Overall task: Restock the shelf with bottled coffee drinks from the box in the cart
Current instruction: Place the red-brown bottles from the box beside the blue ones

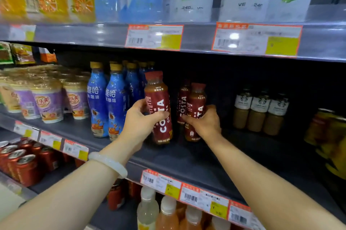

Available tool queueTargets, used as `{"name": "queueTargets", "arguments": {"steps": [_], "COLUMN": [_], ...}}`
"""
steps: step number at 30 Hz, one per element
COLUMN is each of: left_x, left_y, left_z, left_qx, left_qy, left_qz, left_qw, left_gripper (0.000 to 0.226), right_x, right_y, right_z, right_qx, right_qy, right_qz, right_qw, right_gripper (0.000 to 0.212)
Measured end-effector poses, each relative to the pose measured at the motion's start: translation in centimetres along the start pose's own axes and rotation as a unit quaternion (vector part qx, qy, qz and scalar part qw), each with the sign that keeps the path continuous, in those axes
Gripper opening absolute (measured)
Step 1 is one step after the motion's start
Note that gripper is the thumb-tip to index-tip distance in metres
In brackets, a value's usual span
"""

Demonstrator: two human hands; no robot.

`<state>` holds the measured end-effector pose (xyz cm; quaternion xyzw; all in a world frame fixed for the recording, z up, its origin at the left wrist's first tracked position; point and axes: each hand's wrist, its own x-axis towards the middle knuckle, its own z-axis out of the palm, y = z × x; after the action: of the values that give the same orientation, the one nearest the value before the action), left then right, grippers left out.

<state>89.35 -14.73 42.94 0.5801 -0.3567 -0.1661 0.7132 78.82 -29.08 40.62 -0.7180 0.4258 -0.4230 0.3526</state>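
Here, hands [142,117] gripping Costa bottles [161,110], shelf [187,156]

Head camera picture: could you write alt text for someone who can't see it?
A person's left hand and right hand each grip a red Costa coffee bottle on a dark store shelf, between blue bottles and Starbucks bottles.

Bright glare above, blurred, warped edges
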Motion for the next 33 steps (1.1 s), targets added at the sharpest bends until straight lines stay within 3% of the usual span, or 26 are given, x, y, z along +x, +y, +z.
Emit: {"name": "queueTargets", "arguments": {"steps": [9, 14, 23, 29, 33], "left_x": [4.7, 6.2, 7.5, 7.8, 8.2], "left_y": [-1.7, -3.5, -5.7, -7.3, -7.9], "left_z": [0.6, 1.3, 3.0, 2.7, 2.3], "left_qx": [0.009, 0.017, 0.013, 0.102, 0.158], "left_qy": [-0.06, -0.092, -0.119, -0.152, -0.151], "left_qz": [0.001, -0.001, 0.001, 0.003, -0.023], "left_qw": [0.998, 0.996, 0.993, 0.983, 0.976], "left_gripper": [0.046, 0.045, 0.045, 0.068, 0.066], "right_x": [1.3, 0.9, 0.6, 0.2, 0.0], "right_y": [0.1, 1.0, 2.6, 2.7, 2.9], "right_z": [2.3, 2.2, 2.4, 3.3, 3.4], "right_qx": [-0.048, 0.032, -0.015, -0.046, -0.059], "right_qy": [0.046, 0.005, -0.016, -0.003, -0.001], "right_qz": [0.028, 0.016, 0.006, -0.014, -0.023], "right_qw": [0.997, 0.999, 1.0, 0.999, 0.998], "right_gripper": [0.079, 0.073, 0.068, 0.069, 0.072]}}
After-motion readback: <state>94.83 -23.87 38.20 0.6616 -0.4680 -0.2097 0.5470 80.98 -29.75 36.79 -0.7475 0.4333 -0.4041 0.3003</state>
